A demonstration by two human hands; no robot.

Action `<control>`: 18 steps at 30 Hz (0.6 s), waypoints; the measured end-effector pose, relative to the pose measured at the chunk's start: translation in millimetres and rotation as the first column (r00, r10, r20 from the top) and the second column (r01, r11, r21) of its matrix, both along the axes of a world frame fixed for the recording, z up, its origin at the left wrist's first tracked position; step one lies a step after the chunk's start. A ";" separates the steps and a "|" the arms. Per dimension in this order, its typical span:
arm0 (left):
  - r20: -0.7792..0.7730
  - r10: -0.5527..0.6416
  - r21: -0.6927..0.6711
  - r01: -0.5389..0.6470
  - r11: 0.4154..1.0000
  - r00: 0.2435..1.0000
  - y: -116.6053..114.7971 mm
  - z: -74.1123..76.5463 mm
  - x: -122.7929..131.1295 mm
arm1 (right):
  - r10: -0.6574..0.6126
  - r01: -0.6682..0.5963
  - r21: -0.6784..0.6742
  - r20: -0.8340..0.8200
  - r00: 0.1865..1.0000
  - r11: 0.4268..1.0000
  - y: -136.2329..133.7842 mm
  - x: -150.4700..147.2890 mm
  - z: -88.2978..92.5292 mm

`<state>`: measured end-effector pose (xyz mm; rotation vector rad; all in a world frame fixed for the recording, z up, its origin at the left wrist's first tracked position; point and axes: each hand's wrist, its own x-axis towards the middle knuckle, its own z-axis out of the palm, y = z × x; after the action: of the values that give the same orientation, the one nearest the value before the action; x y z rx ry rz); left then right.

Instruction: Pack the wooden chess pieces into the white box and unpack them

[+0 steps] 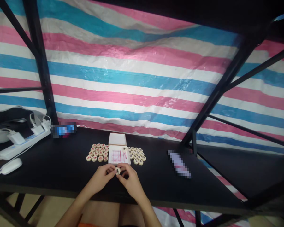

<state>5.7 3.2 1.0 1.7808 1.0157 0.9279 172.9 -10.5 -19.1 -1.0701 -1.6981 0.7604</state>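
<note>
Nearest: both forearms come up over the front edge of the table [61,176], hands meet at centre. Left hand [101,178] and right hand [132,182] are both curled in, thumb and forefinger tips closed on one round game piece [117,170], held just above the table, face up, dark mark on it; can't read the character. The other fingers are folded under, nothing else in either hand. Step in hand, my read: a single disc is picked and being looked at or turned between the fingertips, not yet set down. Just beyond it lies a white sheet with a red grid [118,155], with one more disc sitting at its top right corner. Left of the sheet is a red-marked cluster [98,152] in tidy rows; right of it a dark-marked cluster [137,155], looser. Behind the sheet stands a small white box [117,138], touching it or nearly so. Judgement on the next move: the mark looks dark, so it matches the right-hand cluster. Any set-down needs one hand to let go first, then a short reach past the sheet and a low, flat placement so neighbouring discs don't get nudged; the gaps there are tight. Far left: a white rounded device [11,165] on a cable, then a power strip [19,145] with plugs in it. Backdrop is a striped tarp [142,72] behind a black frame [41,69].
</note>
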 end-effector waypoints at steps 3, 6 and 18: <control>0.000 0.022 -0.010 -0.022 1.000 1.000 0.1 -0.7 -1.2 | -0.042 0.042 -0.003 0.013 0.999 0.999 -0.5 0.8 1.0; -0.013 0.037 -0.021 -0.037 0.999 0.999 -0.5 -0.9 -2.0 | -0.048 0.049 -0.019 0.063 0.997 0.999 -2.0 0.3 4.6; 0.071 0.004 -0.063 0.001 0.998 0.997 0.4 -4.4 -3.1 | -0.028 0.031 -0.059 0.056 0.998 0.998 -4.8 0.0 8.0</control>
<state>2.5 3.5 -3.3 1.6839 0.9909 0.9436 172.9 -15.3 -11.1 -1.1647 -1.7117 0.7730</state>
